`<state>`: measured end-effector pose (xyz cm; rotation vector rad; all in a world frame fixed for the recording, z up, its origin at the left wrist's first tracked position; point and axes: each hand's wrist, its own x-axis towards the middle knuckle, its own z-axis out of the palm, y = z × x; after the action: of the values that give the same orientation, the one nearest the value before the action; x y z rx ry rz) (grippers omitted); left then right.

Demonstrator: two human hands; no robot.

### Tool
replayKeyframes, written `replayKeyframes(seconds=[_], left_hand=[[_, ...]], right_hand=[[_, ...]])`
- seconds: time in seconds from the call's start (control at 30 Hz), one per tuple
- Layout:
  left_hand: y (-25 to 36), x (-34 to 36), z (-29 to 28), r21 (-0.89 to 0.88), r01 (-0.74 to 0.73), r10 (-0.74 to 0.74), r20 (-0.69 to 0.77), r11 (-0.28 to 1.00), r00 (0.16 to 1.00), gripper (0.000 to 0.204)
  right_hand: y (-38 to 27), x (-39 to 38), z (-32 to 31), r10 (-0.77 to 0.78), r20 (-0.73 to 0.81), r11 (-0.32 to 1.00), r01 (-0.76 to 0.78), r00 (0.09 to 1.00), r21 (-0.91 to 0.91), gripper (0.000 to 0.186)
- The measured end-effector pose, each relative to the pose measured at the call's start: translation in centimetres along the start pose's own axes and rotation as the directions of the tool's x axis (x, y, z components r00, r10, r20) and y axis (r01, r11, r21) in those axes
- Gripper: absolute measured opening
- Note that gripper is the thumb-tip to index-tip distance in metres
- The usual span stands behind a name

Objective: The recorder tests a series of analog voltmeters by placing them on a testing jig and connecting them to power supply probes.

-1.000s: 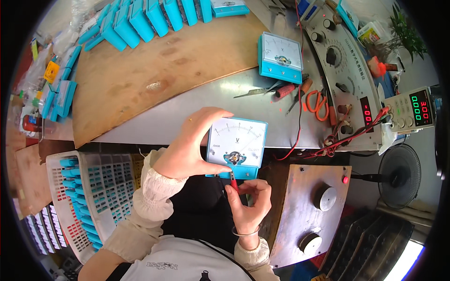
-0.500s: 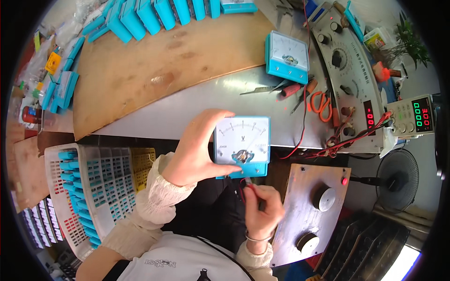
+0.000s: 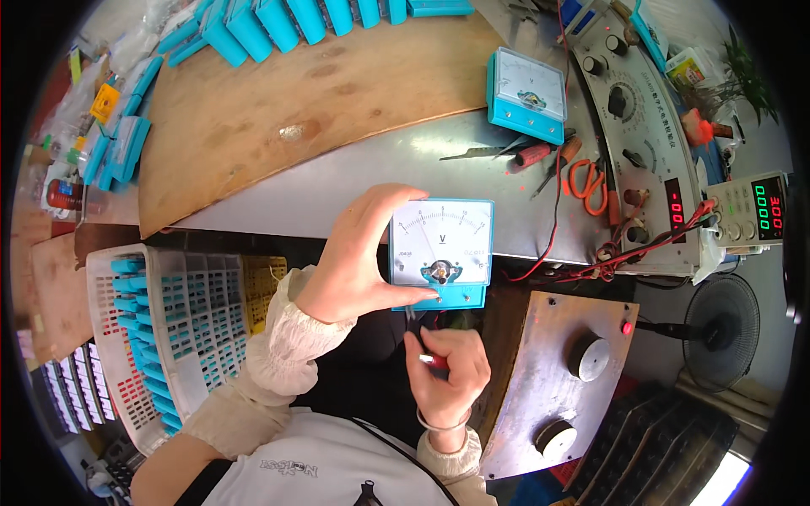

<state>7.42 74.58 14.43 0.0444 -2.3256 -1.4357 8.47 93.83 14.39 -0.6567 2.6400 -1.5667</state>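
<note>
My left hand (image 3: 350,261) grips a blue-framed panel voltmeter (image 3: 441,232) by its left side, thumb on the lower blue strip. Its white dial faces up, with the needle pointing to the left part of the scale. Just below the meter, the fingers of my right hand (image 3: 451,375) are closed on test leads (image 3: 434,361), partly hidden, with a red part showing. A slim dark end rises from that hand to the meter's lower edge; whether it touches a terminal I cannot tell.
A second voltmeter (image 3: 527,93) lies near orange-handled scissors (image 3: 588,185) and a red-handled tool (image 3: 532,155). At right stand a grey test instrument (image 3: 629,101), a power supply (image 3: 747,211) and a metal box with two knobs (image 3: 565,371). A white crate (image 3: 198,320) holds blue meters.
The dial needle has swung from the right side to the left. My right hand has moved slightly left and up, closer under the meter. The view has shifted a little.
</note>
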Motion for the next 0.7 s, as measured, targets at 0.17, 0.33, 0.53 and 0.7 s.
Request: replayKeyframes(seconds=[0.17, 0.33, 0.53, 0.7], left_hand=[[-0.4, -0.2, 0.3, -0.034, 0.0, 0.0, -0.017, 0.999, 1.0, 0.089], [-0.2, -0.1, -0.4, 0.002, -0.033, 0.033, -0.001, 0.999, 0.999, 0.091], [0.0, 1.0, -0.5, 0.028, -0.027, 0.025, 0.052, 0.999, 0.998, 0.094], [-0.9, 1.3, -0.7, 0.113, -0.061, 0.076, -0.135, 0.992, 0.988, 0.09]], right_hand=[[0.2, -1.3, -1.1, -0.119, 0.032, 0.993, 0.119, 0.992, 0.018, 0.028], [1.2, -3.6, -1.6, 0.141, 0.146, 0.989, -0.146, 0.979, 0.03, 0.022], [2.0, -1.8, -2.1, -0.035, 0.099, 0.997, 0.041, 0.994, -0.064, 0.023], [2.1, 1.7, -1.8, -0.144, 0.148, 0.984, 0.157, 0.978, -0.08, 0.03]])
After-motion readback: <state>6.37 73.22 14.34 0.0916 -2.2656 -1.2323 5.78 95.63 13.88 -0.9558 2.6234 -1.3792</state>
